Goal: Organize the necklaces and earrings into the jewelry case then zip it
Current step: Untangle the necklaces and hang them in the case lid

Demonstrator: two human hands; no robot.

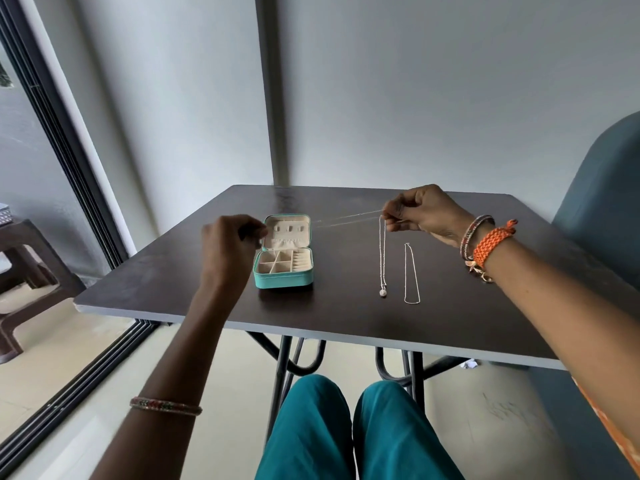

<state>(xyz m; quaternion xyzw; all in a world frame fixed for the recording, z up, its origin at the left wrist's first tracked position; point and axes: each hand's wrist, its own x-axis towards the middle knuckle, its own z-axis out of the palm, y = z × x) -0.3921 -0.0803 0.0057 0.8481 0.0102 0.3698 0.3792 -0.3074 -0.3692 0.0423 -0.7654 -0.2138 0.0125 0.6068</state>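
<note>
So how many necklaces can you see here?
3: a thin chain stretched in the air between both hands, a pendant necklace and a plain chain lying on the table. None shows in the case.

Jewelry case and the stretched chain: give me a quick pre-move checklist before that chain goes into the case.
1. Jewelry case lid open, compartments exposed: ok.
2. Thin chain held taut between left hand and right hand: ok.
3. Chain free of knots: cannot tell, too fine.
4. Chain clear of the pendant necklace lying below the right hand: cannot tell.
5. Plain necklace lying apart on the table: ok.
6. Earrings located: not ok, none visible.
</note>
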